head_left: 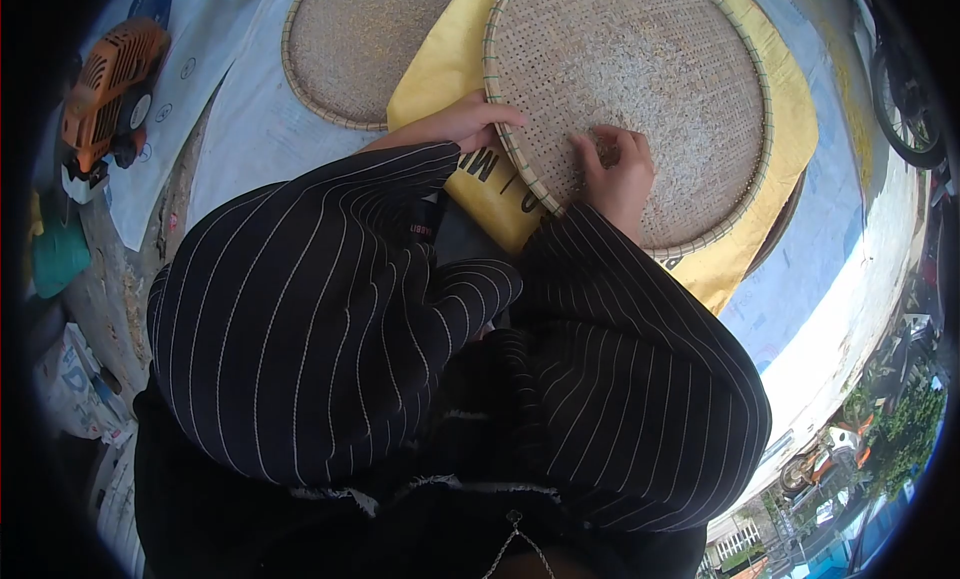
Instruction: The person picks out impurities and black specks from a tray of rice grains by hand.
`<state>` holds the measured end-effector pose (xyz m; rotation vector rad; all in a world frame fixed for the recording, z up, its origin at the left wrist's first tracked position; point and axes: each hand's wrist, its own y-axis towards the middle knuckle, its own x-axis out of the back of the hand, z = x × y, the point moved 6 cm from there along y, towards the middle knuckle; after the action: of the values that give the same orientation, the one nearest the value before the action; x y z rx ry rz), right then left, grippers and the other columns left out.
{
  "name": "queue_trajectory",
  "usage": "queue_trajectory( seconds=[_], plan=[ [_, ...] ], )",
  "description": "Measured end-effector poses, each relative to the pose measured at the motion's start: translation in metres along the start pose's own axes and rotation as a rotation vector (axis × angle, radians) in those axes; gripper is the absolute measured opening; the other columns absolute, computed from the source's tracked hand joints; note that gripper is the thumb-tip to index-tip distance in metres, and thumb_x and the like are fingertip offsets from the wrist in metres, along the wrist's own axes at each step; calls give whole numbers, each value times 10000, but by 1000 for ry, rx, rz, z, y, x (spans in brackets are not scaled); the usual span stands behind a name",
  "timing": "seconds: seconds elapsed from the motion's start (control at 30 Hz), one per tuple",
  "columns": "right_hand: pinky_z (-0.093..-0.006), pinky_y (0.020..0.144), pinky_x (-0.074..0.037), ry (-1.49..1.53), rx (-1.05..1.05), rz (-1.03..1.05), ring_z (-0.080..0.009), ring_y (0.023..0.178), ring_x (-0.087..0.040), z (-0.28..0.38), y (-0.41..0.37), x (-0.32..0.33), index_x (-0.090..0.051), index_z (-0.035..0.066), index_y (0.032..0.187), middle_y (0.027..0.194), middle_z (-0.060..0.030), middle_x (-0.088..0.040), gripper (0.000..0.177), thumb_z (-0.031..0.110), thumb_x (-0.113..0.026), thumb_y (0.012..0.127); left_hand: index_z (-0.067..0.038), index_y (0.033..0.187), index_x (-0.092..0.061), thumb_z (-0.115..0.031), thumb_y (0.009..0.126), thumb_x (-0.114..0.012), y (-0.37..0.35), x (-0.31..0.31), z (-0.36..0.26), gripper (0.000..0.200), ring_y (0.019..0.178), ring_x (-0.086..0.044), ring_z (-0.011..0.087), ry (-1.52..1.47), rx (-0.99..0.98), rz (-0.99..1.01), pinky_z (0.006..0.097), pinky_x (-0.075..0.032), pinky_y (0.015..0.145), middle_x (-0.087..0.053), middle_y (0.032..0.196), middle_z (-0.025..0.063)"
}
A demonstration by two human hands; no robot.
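Observation:
A round woven bamboo winnowing tray (pixel 540 39) with a bound rim fills the upper middle of the head view. Pale grains (pixel 650 89) are spread over its middle and right side. My left hand (pixel 472 121) grips the rim at the left, thumb on top and fingers hidden underneath. Over the lower part of the tray, my right hand (pixel 620 179) is at the grains with fingers curled toward the thumb. Whatever is between those fingertips is too small to make out.
A second woven tray (pixel 350 49) holding yellowish grain lies at upper left. Under the near tray is a yellow printed sack (pixel 440 74), on pale blue sheeting (pixel 260 109). An orange engine-like machine (pixel 110 89) stands at far left. A wheel (pixel 905 99) shows at far right.

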<state>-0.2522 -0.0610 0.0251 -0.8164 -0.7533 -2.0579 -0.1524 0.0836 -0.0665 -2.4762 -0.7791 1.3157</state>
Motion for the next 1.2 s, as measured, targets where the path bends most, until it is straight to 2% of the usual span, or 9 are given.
queue_trajectory(
  seconds=[0.1, 0.27, 0.8, 0.87, 0.9, 0.97, 1.0, 1.07, 1.2],
  plan=[
    [-359, 668, -451, -1, -75, -9, -271, 722, -583, -6, -2, -5, -652, 45, 801, 787, -97, -602, 205, 145, -756, 655, 18, 1295, -335, -15, 802, -571, 3, 6, 4, 548, 1072, -541, 271, 2, -27, -5, 407, -493, 850, -491, 1220, 167],
    [-360, 664, -450, 0, -86, -18, -272, 712, -578, -8, -1, -9, -660, 53, 770, 757, -95, -591, 155, 142, -739, 671, 28, 1337, -267, 7, 806, -555, -2, -1, -2, 604, 1170, -468, 297, 8, 18, -14, 427, -399, 980, -438, 1286, 186],
    [-319, 654, -442, 38, 7, 75, -217, 665, -566, 0, 0, -9, -628, 44, 749, 702, -76, -596, 77, 84, -690, 728, 13, 1343, -267, 20, 798, -557, 0, 0, -1, 617, 1186, -452, 296, -13, 3, 14, 425, -383, 996, -426, 1299, 182],
    [-288, 639, -427, 475, -465, 217, -142, 656, -551, -26, -5, -14, -613, 51, 772, 697, -39, -593, 80, 85, -685, 762, 2, 1347, -266, 17, 796, -562, 0, -1, -2, 626, 1195, -442, 295, -1, -19, 23, 433, -379, 997, -419, 1307, 178],
    [-288, 639, -427, 476, -465, 218, -142, 656, -551, -31, -3, -11, -613, 51, 772, 697, -39, -593, 80, 85, -685, 762, 2, 1347, -266, 17, 796, -562, 0, -1, -2, 626, 1195, -442, 295, -2, -19, 22, 433, -379, 997, -419, 1307, 178],
    [-268, 666, -396, 1264, -516, 146, -89, 661, -493, -34, 3, -6, -591, 66, 862, 725, -6, -572, 81, 75, -645, 804, -4, 1358, -246, 13, 795, -568, 2, 3, 1, 649, 1212, -423, 294, -12, -26, 17, 440, -362, 1008, -399, 1324, 177],
    [-268, 666, -396, 1261, -516, 142, -89, 661, -493, -35, 4, -1, -591, 66, 862, 725, -6, -572, 81, 75, -645, 804, -4, 1358, -246, 13, 795, -568, 2, 2, 0, 649, 1212, -423, 294, -13, -25, 21, 440, -362, 1008, -399, 1324, 177],
    [-262, 703, -368, 1859, -405, 228, -90, 659, -438, -24, 8, 4, -557, 55, 945, 749, -10, -551, 139, 49, -604, 815, -3, 1370, -215, 10, 796, -568, 0, -1, -2, 674, 1229, -403, 293, -8, -17, 35, 435, -343, 1022, -377, 1341, 183],
    [-250, 688, -349, 1929, -510, 223, -88, 653, -411, -15, 9, 1, -569, 50, 968, 769, -9, -534, 196, -20, -514, 794, 7, 1372, -201, 11, 798, -565, 1, 2, 1, 679, 1230, -402, 294, -9, -3, 28, 425, -335, 1031, -373, 1344, 187]
  ],
)
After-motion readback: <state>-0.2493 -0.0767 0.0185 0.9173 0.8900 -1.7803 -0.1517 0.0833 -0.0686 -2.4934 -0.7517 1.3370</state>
